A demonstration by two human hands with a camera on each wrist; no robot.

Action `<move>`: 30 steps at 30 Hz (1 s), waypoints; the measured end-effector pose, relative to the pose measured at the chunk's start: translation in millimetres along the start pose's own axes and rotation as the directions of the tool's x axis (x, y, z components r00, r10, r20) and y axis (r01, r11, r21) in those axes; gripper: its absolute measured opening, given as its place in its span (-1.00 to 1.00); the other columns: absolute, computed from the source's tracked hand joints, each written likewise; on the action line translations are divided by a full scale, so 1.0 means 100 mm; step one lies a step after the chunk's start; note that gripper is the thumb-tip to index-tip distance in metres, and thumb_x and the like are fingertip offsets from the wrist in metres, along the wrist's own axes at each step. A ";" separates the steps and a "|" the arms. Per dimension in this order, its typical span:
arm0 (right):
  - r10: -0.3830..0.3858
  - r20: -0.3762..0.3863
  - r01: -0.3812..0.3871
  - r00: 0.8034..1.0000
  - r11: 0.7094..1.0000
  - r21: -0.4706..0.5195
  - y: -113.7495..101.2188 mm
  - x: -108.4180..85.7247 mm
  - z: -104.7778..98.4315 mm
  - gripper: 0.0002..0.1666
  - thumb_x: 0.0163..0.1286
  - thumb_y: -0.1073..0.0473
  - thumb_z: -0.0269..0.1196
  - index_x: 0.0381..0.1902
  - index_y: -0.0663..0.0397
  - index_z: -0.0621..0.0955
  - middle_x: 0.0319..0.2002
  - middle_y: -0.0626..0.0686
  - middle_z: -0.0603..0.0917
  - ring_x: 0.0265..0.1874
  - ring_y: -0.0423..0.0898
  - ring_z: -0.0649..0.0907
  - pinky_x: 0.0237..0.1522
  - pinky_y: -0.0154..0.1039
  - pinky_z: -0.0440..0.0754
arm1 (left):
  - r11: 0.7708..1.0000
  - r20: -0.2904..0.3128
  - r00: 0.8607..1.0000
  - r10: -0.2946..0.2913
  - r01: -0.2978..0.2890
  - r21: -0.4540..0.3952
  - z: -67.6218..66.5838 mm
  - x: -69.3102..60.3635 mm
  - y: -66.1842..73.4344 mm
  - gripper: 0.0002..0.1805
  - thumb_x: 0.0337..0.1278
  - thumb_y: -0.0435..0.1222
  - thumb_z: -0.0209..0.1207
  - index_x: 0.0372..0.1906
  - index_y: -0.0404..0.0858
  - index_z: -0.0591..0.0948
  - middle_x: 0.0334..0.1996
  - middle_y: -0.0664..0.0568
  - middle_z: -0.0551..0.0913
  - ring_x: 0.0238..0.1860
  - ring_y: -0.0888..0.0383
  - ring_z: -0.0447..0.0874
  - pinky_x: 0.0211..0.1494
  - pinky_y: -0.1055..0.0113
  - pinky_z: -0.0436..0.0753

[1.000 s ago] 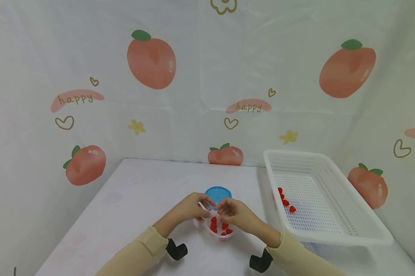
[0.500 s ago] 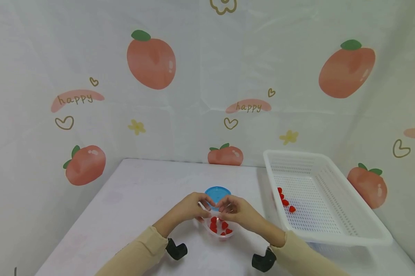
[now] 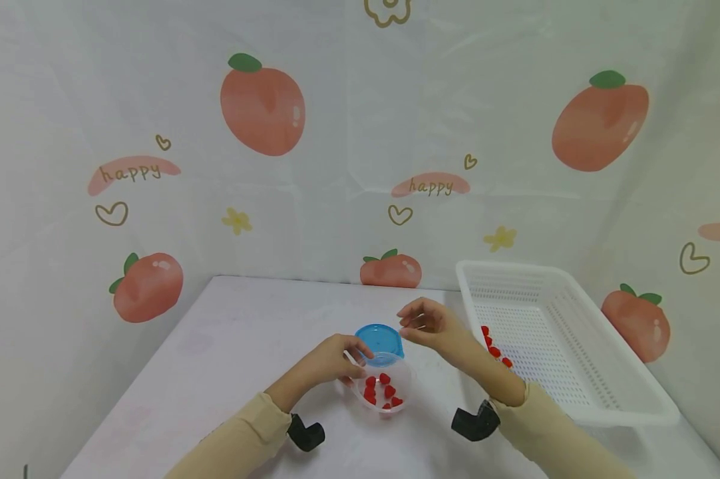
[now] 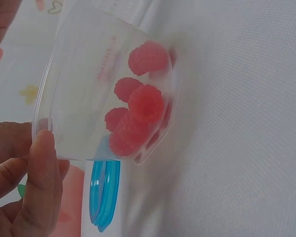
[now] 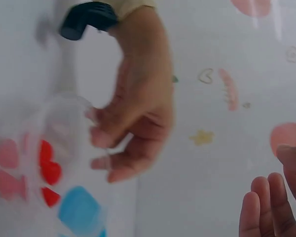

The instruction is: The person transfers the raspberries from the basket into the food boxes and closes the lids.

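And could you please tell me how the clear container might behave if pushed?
The clear container is probably light: its wall looks thin. It may resist tipping, since the red berries lie low inside, and the left hand gripping its rim should steady it.

A hand could pass over the left of the table [image 3: 216, 339] or into the open cup [image 4: 79, 89] from above. The left hand [image 3: 330, 362] blocks the cup's left rim, the lid [image 3: 374, 339] lies behind it, and the right hand [image 3: 436, 329] hovers between lid and basket [image 3: 629, 418].

Close wrist views (right seemingly sideways)
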State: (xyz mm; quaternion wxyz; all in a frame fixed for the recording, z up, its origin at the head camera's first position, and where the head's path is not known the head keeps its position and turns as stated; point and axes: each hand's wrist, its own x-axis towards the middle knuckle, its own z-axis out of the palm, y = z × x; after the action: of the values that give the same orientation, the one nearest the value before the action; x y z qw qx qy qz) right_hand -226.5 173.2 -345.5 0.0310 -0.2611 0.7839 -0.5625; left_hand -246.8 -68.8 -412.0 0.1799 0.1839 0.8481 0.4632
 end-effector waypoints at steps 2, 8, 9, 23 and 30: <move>0.001 -0.040 -0.001 0.999 1.000 0.006 -0.05 0.01 -0.09 -0.68 0.31 0.30 0.27 -0.02 0.32 0.50 -0.12 0.28 0.56 -0.17 -0.09 0.62 -0.12 -0.40 0.66 | 1.000 0.000 1.000 -0.001 0.001 0.000 0.00 0.00 0.00 -0.72 0.01 -0.40 0.35 -0.10 -0.28 0.65 -0.29 -0.04 0.59 -0.48 0.16 0.60 -0.41 0.33 0.71; -0.003 -0.165 0.005 0.986 1.000 0.013 -0.08 0.05 -0.38 -0.73 0.32 0.28 0.27 -0.04 0.18 0.53 -0.16 0.05 0.59 -0.20 -0.23 0.63 -0.10 -0.43 0.64 | 1.000 -0.002 1.000 0.002 -0.002 -0.010 0.00 -0.01 -0.02 -0.72 0.01 -0.41 0.35 -0.10 -0.29 0.65 -0.27 -0.06 0.59 -0.48 0.16 0.59 -0.40 0.33 0.71; -0.003 -0.182 0.007 0.983 1.000 0.021 -0.07 0.05 -0.44 -0.75 0.33 0.28 0.27 -0.05 0.13 0.54 -0.18 -0.02 0.60 -0.21 -0.24 0.63 -0.10 -0.44 0.64 | 1.000 -0.004 1.000 0.001 -0.001 -0.010 0.01 0.00 -0.02 -0.72 0.01 -0.41 0.35 -0.10 -0.29 0.65 -0.27 -0.06 0.59 -0.49 0.16 0.59 -0.41 0.33 0.71; -0.017 -0.381 0.107 0.924 0.970 0.217 0.46 0.05 -1.19 -0.75 0.36 0.32 0.22 -0.09 -0.13 0.56 -0.20 -0.14 0.56 -0.20 -0.29 0.62 -0.13 -0.51 0.63 | 1.000 -0.010 1.000 -0.010 0.010 -0.003 0.01 0.01 -0.02 -0.70 0.00 -0.41 0.36 -0.10 -0.30 0.65 -0.28 -0.04 0.59 -0.49 0.15 0.59 -0.41 0.33 0.71; 0.048 -0.400 0.069 0.915 0.959 0.274 0.71 -0.04 -1.40 -0.73 0.40 0.38 0.14 -0.12 -0.14 0.57 -0.22 -0.17 0.60 -0.23 -0.30 0.63 -0.15 -0.51 0.63 | 1.000 -0.012 1.000 -0.017 0.017 -0.005 0.01 -0.01 0.01 -0.70 0.00 -0.41 0.36 -0.10 -0.29 0.64 -0.28 -0.04 0.59 -0.48 0.15 0.59 -0.40 0.33 0.71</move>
State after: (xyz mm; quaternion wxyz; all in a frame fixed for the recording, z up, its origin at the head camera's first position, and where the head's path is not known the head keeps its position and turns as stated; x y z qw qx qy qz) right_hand -297.7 312.4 -359.1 -0.0973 -0.1367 0.6834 -0.7104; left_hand -245.8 -68.2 -411.3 0.1790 0.1733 0.8496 0.4649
